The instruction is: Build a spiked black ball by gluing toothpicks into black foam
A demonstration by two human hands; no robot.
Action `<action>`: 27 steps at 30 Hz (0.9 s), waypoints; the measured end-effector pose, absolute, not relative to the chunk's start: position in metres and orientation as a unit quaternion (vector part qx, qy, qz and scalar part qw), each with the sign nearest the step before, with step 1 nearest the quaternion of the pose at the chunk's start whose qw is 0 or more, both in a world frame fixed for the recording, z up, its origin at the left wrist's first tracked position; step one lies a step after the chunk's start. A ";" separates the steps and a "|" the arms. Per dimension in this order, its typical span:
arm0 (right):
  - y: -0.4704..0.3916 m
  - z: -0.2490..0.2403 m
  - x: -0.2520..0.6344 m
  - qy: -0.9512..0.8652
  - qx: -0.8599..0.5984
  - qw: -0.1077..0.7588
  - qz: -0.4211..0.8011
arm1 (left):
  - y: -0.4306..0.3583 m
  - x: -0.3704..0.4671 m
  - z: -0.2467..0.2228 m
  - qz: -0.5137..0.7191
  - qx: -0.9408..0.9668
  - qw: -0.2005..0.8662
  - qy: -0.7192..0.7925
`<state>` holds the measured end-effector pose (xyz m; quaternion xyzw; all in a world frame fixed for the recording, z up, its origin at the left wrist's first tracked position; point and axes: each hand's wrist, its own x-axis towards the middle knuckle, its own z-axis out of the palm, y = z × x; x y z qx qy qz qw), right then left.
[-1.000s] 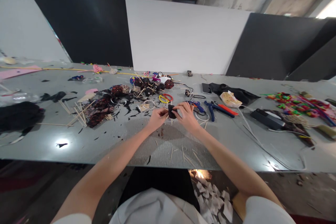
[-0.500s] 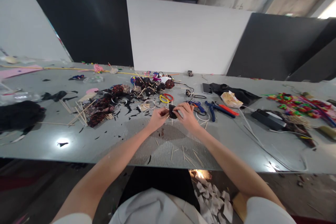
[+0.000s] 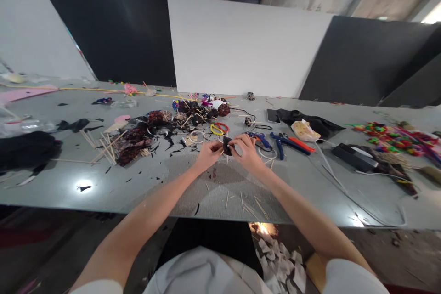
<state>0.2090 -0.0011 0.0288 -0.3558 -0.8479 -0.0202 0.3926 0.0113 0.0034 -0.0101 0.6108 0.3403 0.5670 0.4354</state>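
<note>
Over the middle of the table, both hands hold one small black cloth-like piece [image 3: 227, 146] with thin pale wooden sticks poking out of it. On its left side my left hand [image 3: 208, 156] is closed, thumb and fingertips pinching at a stick end. My right hand [image 3: 246, 154] pinches the piece from the right, its fingers curled and partly hiding it. Loose wooden sticks [image 3: 248, 206] lie on the table in front of my hands. Just behind them are a yellow ring and a red ring [image 3: 220, 128], with a blue glue gun [image 3: 261, 140] beside my right hand.
Spiky dark balls [image 3: 196, 112] with sticks crowd the back middle. Left of my hands are patterned dark cloth [image 3: 134, 144] and black scraps. Pliers [image 3: 277, 144], a phone [image 3: 273, 115], a black box [image 3: 354, 157] and a white cable [image 3: 336, 179] lie to the right. Upright panels [image 3: 251, 46] stand behind.
The black piece has turned slightly between my fingers. Both hands stay in nearly the same place, and the whole view has shifted a little.
</note>
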 end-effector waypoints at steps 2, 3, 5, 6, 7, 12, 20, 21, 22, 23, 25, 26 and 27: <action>-0.001 0.029 0.209 -0.848 -0.355 0.394 -0.020 | 0.003 0.011 -0.010 0.567 0.610 0.437 0.340; -0.002 0.030 0.209 -0.848 -0.353 0.395 -0.021 | 0.003 0.012 -0.010 0.567 0.609 0.439 0.339; -0.003 0.030 0.209 -0.848 -0.349 0.397 -0.022 | 0.004 0.012 -0.010 0.568 0.608 0.441 0.336; -0.004 0.031 0.209 -0.848 -0.348 0.399 -0.022 | 0.004 0.012 -0.010 0.568 0.609 0.441 0.336; -0.004 0.031 0.209 -0.848 -0.347 0.400 -0.021 | 0.004 0.012 -0.010 0.568 0.609 0.440 0.336; -0.005 0.031 0.209 -0.846 -0.351 0.402 -0.012 | 0.005 0.011 -0.011 0.569 0.610 0.437 0.338; -0.004 0.033 0.211 -0.846 -0.356 0.397 -0.010 | 0.005 0.010 -0.012 0.559 0.620 0.435 0.338; -0.004 0.032 0.211 -0.845 -0.357 0.397 -0.011 | 0.005 0.010 -0.013 0.559 0.621 0.434 0.338; -0.003 0.031 0.211 -0.845 -0.358 0.398 -0.012 | 0.005 0.010 -0.013 0.558 0.623 0.431 0.338; -0.003 0.031 0.210 -0.843 -0.361 0.399 -0.013 | 0.005 0.010 -0.013 0.557 0.626 0.427 0.338; -0.003 0.030 0.209 -0.839 -0.367 0.402 -0.014 | 0.005 0.010 -0.013 0.555 0.633 0.420 0.339; -0.004 0.029 0.209 -0.837 -0.369 0.404 -0.014 | 0.005 0.010 -0.013 0.553 0.637 0.418 0.339; -0.004 0.029 0.208 -0.836 -0.369 0.406 -0.014 | 0.005 0.010 -0.013 0.552 0.639 0.416 0.338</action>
